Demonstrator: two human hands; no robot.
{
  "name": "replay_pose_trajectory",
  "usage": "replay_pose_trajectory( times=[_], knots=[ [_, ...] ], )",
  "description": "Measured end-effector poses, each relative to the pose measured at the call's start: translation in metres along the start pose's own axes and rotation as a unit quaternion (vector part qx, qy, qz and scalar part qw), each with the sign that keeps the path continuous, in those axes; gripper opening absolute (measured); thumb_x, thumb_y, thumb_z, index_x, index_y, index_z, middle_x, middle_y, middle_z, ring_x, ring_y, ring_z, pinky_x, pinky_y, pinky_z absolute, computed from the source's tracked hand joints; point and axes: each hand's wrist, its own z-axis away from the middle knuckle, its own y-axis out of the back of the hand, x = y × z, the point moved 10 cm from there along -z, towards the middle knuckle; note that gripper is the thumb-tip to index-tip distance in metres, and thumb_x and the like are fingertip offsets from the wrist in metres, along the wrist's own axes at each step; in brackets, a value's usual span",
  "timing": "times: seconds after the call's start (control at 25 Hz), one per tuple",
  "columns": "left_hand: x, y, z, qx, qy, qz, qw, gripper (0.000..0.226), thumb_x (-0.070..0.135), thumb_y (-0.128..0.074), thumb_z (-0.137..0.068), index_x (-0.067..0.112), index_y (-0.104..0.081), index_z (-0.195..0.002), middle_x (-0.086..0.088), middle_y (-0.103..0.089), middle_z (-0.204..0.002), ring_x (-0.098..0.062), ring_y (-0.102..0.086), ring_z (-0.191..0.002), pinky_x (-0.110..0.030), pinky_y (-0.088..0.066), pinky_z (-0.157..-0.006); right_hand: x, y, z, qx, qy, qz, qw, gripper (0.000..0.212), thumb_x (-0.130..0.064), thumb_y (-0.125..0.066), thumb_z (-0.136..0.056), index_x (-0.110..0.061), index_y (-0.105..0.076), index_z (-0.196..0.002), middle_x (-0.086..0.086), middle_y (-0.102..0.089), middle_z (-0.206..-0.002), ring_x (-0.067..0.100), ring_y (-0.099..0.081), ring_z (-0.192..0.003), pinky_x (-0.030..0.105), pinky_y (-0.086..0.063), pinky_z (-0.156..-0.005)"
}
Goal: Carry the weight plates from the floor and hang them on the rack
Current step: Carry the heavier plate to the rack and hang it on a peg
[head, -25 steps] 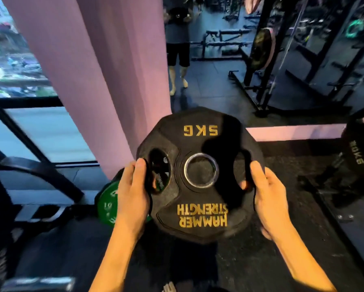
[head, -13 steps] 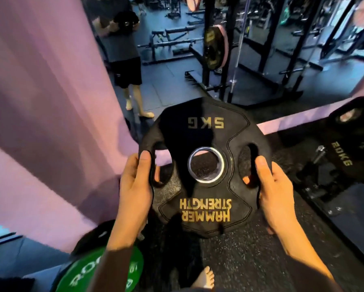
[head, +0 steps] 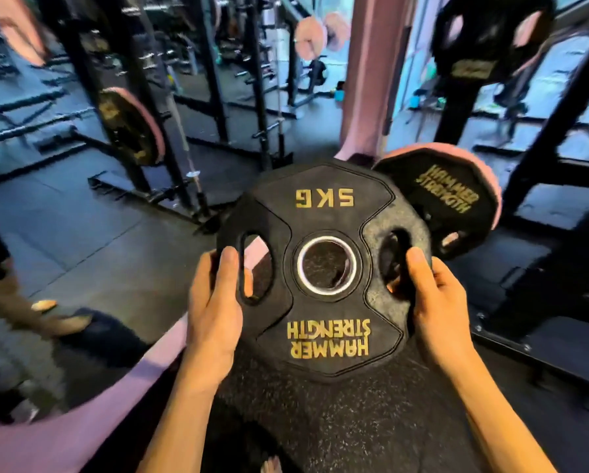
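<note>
We are holding the 5 kg plate off the floor at centre frame, both forearms reaching up from six o'clock. Our left hand is gripping its nine o'clock handle slot, thumb on the face, fingers curled through. Our right hand is gripping the three o'clock slot likewise; a racked plate is sitting at the held plate's two o'clock.

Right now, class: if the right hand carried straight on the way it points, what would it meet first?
Probably the hanging plate on the rack. The right hand, gripping the 5 kg plate, points forward toward it; depth is unclear, so this is a judgement.
</note>
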Motion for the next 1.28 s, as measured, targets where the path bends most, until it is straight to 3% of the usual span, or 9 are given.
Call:
replay_pose_trajectory(
  times=[0.12,0.36,0.52,0.64,0.72,0.8,1.0,1.16,1.28],
  knots=[
    [0.000,-0.057,-0.061,-0.096,-0.010,0.018,0.995,0.033,0.069,-0.059,-0.081,0.038,-0.069,-0.085,0.008,-0.070,-0.085,-0.012,-0.063,-0.083,-0.036,-0.048,-0.079,-0.013,0.021,-0.028,0.098,0.026,0.007,0.995,0.035,-0.044,-0.059,-0.087,-0.010,-0.058,-0.078,0.003,-0.059,-0.068,0.001,-0.056,-0.059,0.011,-0.046,-0.054],
    [0.018,-0.187,-0.140,-0.197,-0.034,0.047,0.979,0.046,0.071,-0.054,-0.079,0.037,-0.070,-0.103,0.014,-0.074,-0.097,0.000,-0.069,-0.089,-0.023,-0.050,-0.075,-0.054,0.072,-0.100,0.196,0.100,0.048,0.974,0.035,-0.058,-0.065,-0.084,-0.026,-0.062,-0.071,-0.010,-0.060,-0.066,-0.001,-0.055,-0.061,0.014,-0.046,-0.053],
    [0.043,-0.280,-0.182,-0.232,-0.079,0.080,0.966,0.038,0.067,-0.054,-0.081,0.034,-0.070,-0.086,0.012,-0.069,-0.077,0.001,-0.064,-0.070,-0.014,-0.052,-0.058,-0.085,0.105,-0.178,0.194,0.143,0.056,0.969,0.036,-0.063,-0.063,-0.080,-0.028,-0.069,-0.081,-0.005,-0.073,-0.075,0.003,-0.067,-0.065,0.014,-0.050,-0.053],
    [0.060,-0.336,-0.213,-0.240,-0.078,0.114,0.961,0.040,0.070,-0.056,-0.077,0.035,-0.072,-0.091,0.006,-0.071,-0.085,-0.008,-0.068,-0.079,-0.022,-0.057,-0.066,-0.114,0.128,-0.230,0.203,0.178,0.073,0.960,0.039,-0.061,-0.060,-0.082,-0.023,-0.065,-0.077,-0.007,-0.067,-0.070,0.001,-0.061,-0.063,0.013,-0.048,-0.053],
    [0.070,-0.372,-0.235,-0.233,-0.087,0.132,0.960,0.054,0.073,-0.056,-0.076,0.029,-0.071,-0.104,-0.002,-0.072,-0.097,-0.020,-0.068,-0.097,-0.037,-0.057,-0.082,-0.134,0.143,-0.268,0.203,0.202,0.082,0.955,0.048,-0.060,-0.060,-0.084,-0.012,-0.061,-0.082,-0.003,-0.064,-0.074,0.005,-0.059,-0.066,0.015,-0.048,-0.056],
    [0.082,-0.406,-0.257,-0.230,-0.093,0.132,0.960,0.065,0.075,-0.056,-0.076,0.019,-0.067,-0.108,-0.002,-0.069,-0.094,-0.025,-0.065,-0.096,-0.049,-0.050,-0.092,-0.150,0.150,-0.304,0.195,0.213,0.074,0.954,0.061,-0.062,-0.061,-0.082,-0.002,-0.058,-0.091,0.007,-0.062,-0.081,0.015,-0.059,-0.072,0.025,-0.050,-0.062],
    [0.103,-0.479,-0.309,-0.266,-0.116,0.149,0.945,0.040,0.077,-0.059,-0.075,0.038,-0.068,-0.078,0.008,-0.061,-0.066,-0.010,-0.058,-0.064,-0.037,-0.047,-0.069,-0.170,0.165,-0.381,0.200,0.222,0.057,0.953,0.046,-0.047,-0.059,-0.093,-0.001,-0.061,-0.099,0.015,-0.066,-0.087,0.019,-0.064,-0.076,0.034,-0.054,-0.065],
    [0.097,-0.523,-0.353,-0.270,-0.131,0.148,0.942,0.027,0.076,-0.057,-0.076,0.050,-0.066,-0.076,0.014,-0.067,-0.072,-0.007,-0.063,-0.072,-0.042,-0.052,-0.079,-0.164,0.175,-0.436,0.210,0.205,0.072,0.953,0.056,-0.063,-0.061,-0.082,-0.009,-0.064,-0.096,0.029,-0.066,-0.101,0.031,-0.064,-0.084,0.057,-0.054,-0.080],
    [0.081,-0.548,-0.374,-0.277,-0.123,0.150,0.941,0.045,0.083,-0.058,-0.070,0.040,-0.065,-0.080,0.004,-0.063,-0.072,-0.014,-0.060,-0.069,-0.039,-0.053,-0.072,-0.154,0.181,-0.466,0.223,0.197,0.079,0.952,0.061,-0.074,-0.064,-0.073,-0.015,-0.066,-0.091,0.026,-0.067,-0.098,0.025,-0.064,-0.080,0.050,-0.053,-0.076]
  ],
)
